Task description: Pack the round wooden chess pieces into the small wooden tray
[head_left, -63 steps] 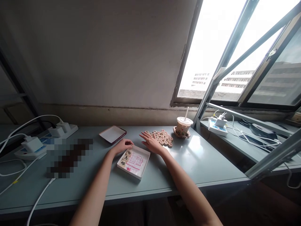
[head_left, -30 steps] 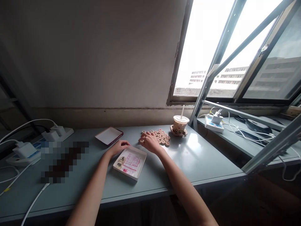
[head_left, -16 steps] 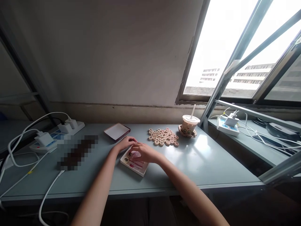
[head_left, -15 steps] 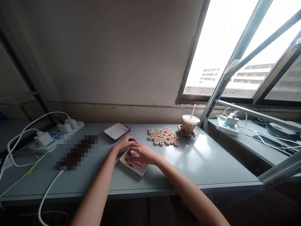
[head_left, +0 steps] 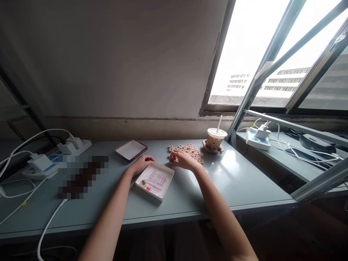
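A shallow white box (head_left: 165,183) lies at a slant on the desk in front of me. One round xiangqi piece (head_left: 143,183) with a dark character rests in its left corner, and red printed lines show on its bottom. My left hand (head_left: 141,164) grips the box's far rim with curled fingers. Beyond the box to the right, my right hand (head_left: 185,159) pinches a wooden xiangqi piece (head_left: 171,160) low at the near left edge of a cluster of xiangqi pieces (head_left: 191,148). The hand covers part of that cluster.
A dark red box lid (head_left: 131,150) lies inside-up behind my left hand. A lidded drink cup (head_left: 215,139) with a straw stands in a cardboard holder at the back right. Power strips (head_left: 40,166) and white cables occupy the left, beside a pixelated dark item (head_left: 84,177).
My right hand has moved from inside the box to the cluster on the right with a piece. The box holds fewer pieces. My left hand stays at the box's far rim.
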Available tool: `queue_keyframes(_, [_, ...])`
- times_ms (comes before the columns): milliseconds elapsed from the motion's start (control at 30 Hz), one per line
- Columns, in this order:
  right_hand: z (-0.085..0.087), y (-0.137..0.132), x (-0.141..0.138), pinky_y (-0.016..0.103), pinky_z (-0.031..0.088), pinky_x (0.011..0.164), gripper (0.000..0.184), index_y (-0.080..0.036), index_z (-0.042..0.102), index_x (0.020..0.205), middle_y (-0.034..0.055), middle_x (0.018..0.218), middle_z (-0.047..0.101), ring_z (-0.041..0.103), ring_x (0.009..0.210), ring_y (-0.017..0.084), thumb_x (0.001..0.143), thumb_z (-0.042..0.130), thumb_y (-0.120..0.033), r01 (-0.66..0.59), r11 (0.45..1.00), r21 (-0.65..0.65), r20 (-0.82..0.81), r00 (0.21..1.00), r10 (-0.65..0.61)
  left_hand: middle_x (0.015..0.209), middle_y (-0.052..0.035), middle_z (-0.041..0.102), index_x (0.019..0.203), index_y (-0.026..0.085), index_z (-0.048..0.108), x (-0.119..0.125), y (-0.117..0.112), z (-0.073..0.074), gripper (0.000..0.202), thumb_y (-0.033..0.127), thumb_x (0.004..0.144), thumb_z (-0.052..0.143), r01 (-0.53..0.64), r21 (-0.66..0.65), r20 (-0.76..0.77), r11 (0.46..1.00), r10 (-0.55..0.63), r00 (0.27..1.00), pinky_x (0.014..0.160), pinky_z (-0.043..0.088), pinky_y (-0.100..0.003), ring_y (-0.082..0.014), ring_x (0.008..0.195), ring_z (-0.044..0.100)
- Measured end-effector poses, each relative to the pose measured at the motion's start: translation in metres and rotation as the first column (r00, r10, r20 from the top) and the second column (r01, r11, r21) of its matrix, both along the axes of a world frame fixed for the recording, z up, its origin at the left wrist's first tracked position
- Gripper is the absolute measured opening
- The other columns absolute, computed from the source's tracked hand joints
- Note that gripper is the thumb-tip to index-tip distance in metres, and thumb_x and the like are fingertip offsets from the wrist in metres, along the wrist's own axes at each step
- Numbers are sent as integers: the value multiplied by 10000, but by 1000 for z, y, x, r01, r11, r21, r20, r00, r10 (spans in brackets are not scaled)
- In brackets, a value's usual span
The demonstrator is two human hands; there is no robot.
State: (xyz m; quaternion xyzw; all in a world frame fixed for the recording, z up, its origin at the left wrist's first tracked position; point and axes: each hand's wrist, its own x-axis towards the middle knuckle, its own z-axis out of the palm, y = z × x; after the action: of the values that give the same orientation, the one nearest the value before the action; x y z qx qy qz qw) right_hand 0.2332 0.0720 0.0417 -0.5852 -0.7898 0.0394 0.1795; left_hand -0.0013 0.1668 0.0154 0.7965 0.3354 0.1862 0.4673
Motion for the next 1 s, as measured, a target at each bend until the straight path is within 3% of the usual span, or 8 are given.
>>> queue_keyframes(100, [0,-1,-2,280,408,720,194,-180,591,991,67,948,622,568,843,176,798,579,-174,35,999,33,31,999,-36,841,-57,660,814,146,659,0,1,-1,275,348,677,533,6,-7,-5,1000,-6,1000,677,432,-287,-209,790,591])
queue_keyframes(167, [5,-3,-11,264,410,703,265,-189,561,1040,54,959,618,564,841,163,779,588,-149,-6,999,34,-32,999,7,858,-58,664,814,146,663,0,2,-2,270,335,677,527,7,11,3,1000,-7,1000,697,432,-282,-206,808,591])
queue_keyframes(267, [11,-10,-39,245,428,689,339,-210,541,1098,36,994,614,562,837,144,770,624,-182,-195,981,-7,-138,972,192,839,-57,664,788,144,658,1,4,-4,262,336,673,521,15,35,27,999,-16,999,698,438,-279,-204,803,592])
queue_keyframes(400, [2,-19,-86,286,428,855,357,-216,571,1118,61,1126,595,537,1039,188,778,661,-271,-468,883,-18,-83,881,466,802,-54,672,771,151,654,2,3,-5,249,316,661,504,-6,61,36,998,4,999,718,457,-286,-206,796,604])
queue_keyframes(533, [-11,-20,-107,287,439,816,237,-175,607,996,59,978,615,560,917,180,775,644,-252,-441,897,-17,-30,897,441,793,-47,679,761,154,658,2,5,-5,241,286,636,500,-26,96,19,995,24,1000,749,456,-292,-211,809,603])
queue_keyframes(667, [3,-16,-85,243,441,731,231,-186,627,926,35,942,612,550,836,146,726,694,-280,-433,899,-67,-154,894,420,805,-57,681,770,145,660,2,7,-7,272,323,636,503,10,86,24,996,-13,1000,751,450,-295,-217,817,597])
queue_keyframes(800, [19,-10,-38,229,418,655,213,-192,632,943,21,869,607,529,753,125,751,661,-279,-251,960,-120,-228,949,219,834,-63,674,792,144,665,0,7,-8,287,339,644,516,13,74,22,997,-15,1000,729,439,-292,-216,818,585])
queue_keyframes(1000, [2,-3,9,230,411,630,164,-198,634,893,5,789,602,529,686,120,731,615,-188,-29,982,-186,-93,996,12,832,-63,663,787,147,664,-2,3,-4,266,338,653,537,16,26,17,1000,-17,1000,690,428,-292,-214,793,584])
